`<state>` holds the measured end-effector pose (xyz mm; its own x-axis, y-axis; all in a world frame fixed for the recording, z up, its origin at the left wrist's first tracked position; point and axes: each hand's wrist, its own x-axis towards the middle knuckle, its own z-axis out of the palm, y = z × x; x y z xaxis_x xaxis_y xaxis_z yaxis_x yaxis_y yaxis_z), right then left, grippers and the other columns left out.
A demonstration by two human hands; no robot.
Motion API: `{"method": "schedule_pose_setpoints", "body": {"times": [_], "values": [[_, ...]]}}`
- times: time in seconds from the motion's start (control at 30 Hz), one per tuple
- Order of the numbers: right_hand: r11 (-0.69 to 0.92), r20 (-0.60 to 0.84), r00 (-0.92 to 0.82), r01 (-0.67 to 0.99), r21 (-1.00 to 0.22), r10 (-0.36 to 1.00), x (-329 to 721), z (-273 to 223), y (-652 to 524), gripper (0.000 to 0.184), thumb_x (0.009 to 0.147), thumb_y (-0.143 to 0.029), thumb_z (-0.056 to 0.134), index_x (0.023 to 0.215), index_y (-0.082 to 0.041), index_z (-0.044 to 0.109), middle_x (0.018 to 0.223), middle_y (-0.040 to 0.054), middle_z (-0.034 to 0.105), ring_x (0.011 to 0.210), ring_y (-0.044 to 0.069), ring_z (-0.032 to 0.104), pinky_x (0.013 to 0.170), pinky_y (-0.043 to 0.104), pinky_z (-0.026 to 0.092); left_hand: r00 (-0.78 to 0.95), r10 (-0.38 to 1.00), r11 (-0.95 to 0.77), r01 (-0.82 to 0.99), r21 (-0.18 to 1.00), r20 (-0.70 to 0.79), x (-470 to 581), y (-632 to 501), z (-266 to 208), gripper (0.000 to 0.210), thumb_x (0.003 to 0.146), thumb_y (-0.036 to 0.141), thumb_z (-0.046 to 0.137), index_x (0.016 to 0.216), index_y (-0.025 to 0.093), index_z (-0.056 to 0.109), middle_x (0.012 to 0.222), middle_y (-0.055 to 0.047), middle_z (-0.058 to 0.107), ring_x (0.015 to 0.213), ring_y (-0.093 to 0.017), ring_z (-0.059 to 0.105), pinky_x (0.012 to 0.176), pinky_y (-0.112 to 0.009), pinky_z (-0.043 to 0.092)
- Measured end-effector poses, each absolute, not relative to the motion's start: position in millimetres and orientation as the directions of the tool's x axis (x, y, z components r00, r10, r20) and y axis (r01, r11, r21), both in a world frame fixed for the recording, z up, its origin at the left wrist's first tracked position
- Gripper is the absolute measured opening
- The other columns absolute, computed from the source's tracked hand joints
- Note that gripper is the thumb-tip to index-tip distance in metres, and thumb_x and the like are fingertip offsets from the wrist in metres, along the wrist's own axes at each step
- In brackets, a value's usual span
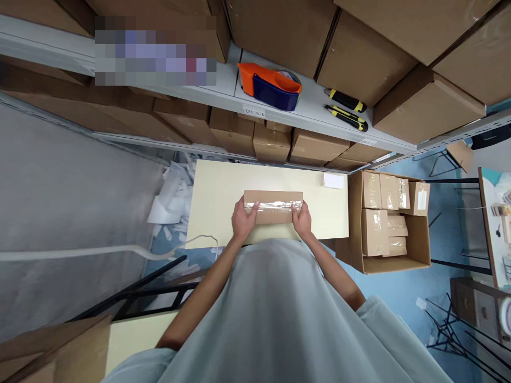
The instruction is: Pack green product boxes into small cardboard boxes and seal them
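A brown cardboard box [273, 215], long and narrow, is held level in front of me above the pale table [215, 186]. Clear shiny tape runs along its length. My left hand [244, 219] grips the box's left end, thumb on the taped face. At the opposite end my right hand [302, 219] is closed in the same way, its thumb also over the tape. The fingers behind and under the box are mostly hidden. A small white box [332, 181] lies near the table's far right corner.
Right of the table stands a large open carton [415, 261] with several taped boxes inside. Above the table, a grey shelf [309, 119] carries an orange and blue tape dispenser [271, 88], two utility knives [346, 109] and large cartons. White scraps [171, 197] are heaped at left.
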<state>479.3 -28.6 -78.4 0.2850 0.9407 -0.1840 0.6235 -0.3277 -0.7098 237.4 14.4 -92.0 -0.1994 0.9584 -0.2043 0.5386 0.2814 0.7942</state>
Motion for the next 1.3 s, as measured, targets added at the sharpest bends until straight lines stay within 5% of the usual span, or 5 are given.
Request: {"method": "schedule_pose_setpoints", "body": {"times": [1.3], "values": [[-0.300,-0.145,0.284,0.643,-0.705,0.948,480.5,-84.0,-29.7,0.065,0.116,-0.062,0.039,0.162,-0.017,0.050,0.147,0.0200,0.070,0.137,0.035,0.068,0.114,0.051,0.056,-0.174,0.966,0.254,0.524,0.813,-0.190,237.4,14.8,-90.6,0.069,0.106,0.067,0.056,0.158,0.022,0.060,0.145,-0.017,0.071,0.137,-0.036,0.068,0.117,-0.050,0.055]]}}
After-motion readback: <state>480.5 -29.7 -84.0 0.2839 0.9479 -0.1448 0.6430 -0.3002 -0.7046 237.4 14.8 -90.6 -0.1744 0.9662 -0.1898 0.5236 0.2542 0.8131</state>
